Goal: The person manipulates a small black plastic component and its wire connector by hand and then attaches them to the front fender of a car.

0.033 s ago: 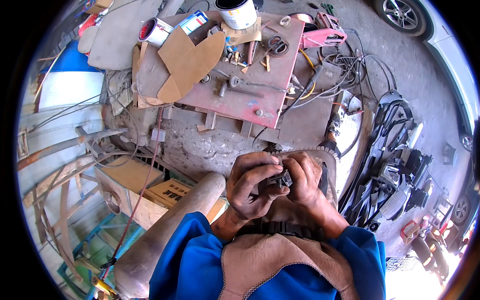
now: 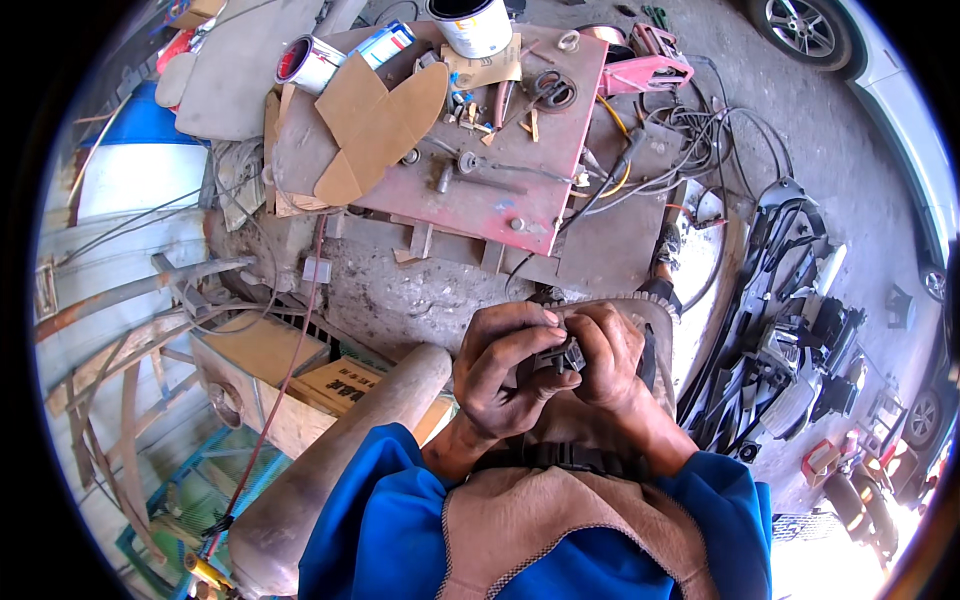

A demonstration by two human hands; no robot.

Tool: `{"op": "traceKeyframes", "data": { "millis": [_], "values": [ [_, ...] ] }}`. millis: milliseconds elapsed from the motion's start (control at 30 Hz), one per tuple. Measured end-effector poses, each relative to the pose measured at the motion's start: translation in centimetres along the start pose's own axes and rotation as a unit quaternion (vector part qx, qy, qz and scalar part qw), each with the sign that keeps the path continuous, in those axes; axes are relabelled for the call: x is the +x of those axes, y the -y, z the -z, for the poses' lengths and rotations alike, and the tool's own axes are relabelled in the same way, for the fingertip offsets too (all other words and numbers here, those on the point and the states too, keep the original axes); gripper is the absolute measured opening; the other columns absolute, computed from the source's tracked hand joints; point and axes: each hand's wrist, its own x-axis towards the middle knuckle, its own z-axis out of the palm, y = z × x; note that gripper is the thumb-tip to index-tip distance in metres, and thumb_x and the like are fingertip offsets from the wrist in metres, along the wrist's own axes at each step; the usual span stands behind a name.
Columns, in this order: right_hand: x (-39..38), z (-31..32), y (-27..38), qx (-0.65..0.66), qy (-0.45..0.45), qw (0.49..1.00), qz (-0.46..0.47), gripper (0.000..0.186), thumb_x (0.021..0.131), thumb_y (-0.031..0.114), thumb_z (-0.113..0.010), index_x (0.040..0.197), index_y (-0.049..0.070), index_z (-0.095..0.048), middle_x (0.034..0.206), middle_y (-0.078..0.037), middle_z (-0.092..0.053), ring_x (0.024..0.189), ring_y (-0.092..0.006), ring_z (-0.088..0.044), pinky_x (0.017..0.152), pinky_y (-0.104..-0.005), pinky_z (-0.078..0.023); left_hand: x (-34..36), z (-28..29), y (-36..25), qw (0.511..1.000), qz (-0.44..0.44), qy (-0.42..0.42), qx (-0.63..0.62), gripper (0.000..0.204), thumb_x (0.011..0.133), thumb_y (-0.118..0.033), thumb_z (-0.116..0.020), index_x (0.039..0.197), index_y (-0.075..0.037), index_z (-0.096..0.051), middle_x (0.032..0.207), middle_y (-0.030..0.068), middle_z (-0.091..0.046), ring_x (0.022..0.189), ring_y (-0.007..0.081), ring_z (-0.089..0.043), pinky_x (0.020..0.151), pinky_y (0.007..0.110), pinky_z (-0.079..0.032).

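Note:
Close in front of my body, both hands meet around a small dark metal part. My left hand is curled about it, with thumb and fingertips pressed against its left side. From the other side my right hand pinches it, fingers bent over its top. Most of the part is covered by fingers, so its exact kind cannot be made out. My hands look smudged with dark grime, and blue sleeves reach to my forearms.
Beyond my hands stands a red-edged work table bearing cut cardboard, scissors and paint cans. Cables coil at its right. Dark car parts pile on the right floor. A large cylinder leans at my left.

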Motion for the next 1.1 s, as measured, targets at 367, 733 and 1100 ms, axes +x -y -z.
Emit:
{"op": "traceKeyframes", "data": {
  "millis": [367, 733, 1100],
  "values": [
    [-1.5, 1.1, 1.2, 0.089, 0.077, 0.985, -0.123, 0.048, 0.067, -0.001, -0.072, 0.11, -0.002, -0.051, 0.085, -0.017, -0.06, 0.067, -0.0337, -0.062, 0.054, -0.0408, -0.051, 0.8, -0.9, 0.4, 0.995, 0.077, 0.023, -0.064, 0.032, 0.088, -0.024, -0.07, 0.099, 0.004, -0.06, 0.096, 0.0176, -0.062, 0.084, 0.0219, -0.061, 0.073, 0.03, -0.05],
    [-0.6, 2.7, 3.5, 0.158, 0.093, 0.946, -0.267, 0.031, 0.083, 0.001, -0.067, 0.109, -0.004, -0.052, 0.083, -0.017, -0.065, 0.07, -0.0321, -0.067, 0.059, -0.0385, -0.054, 1.6, 0.5, 2.1, 0.988, 0.099, 0.012, -0.12, 0.031, 0.09, -0.022, -0.067, 0.102, 0.005, -0.058, 0.101, 0.0162, -0.061, 0.079, 0.0161, -0.059, 0.071, 0.027, -0.05],
    [3.0, 6.0, 4.8, 0.273, 0.173, 0.898, -0.298, 0.03, 0.092, 0.019, -0.064, 0.108, -0.005, -0.055, 0.077, -0.018, -0.063, 0.066, -0.0331, -0.065, 0.06, -0.0373, -0.051, 2.5, 1.2, 0.6, 0.966, 0.115, 0.07, -0.222, 0.033, 0.08, -0.023, -0.076, 0.099, 0.001, -0.063, 0.095, 0.0143, -0.063, 0.086, 0.021, -0.062, 0.073, 0.031, -0.051]
  ]
}}
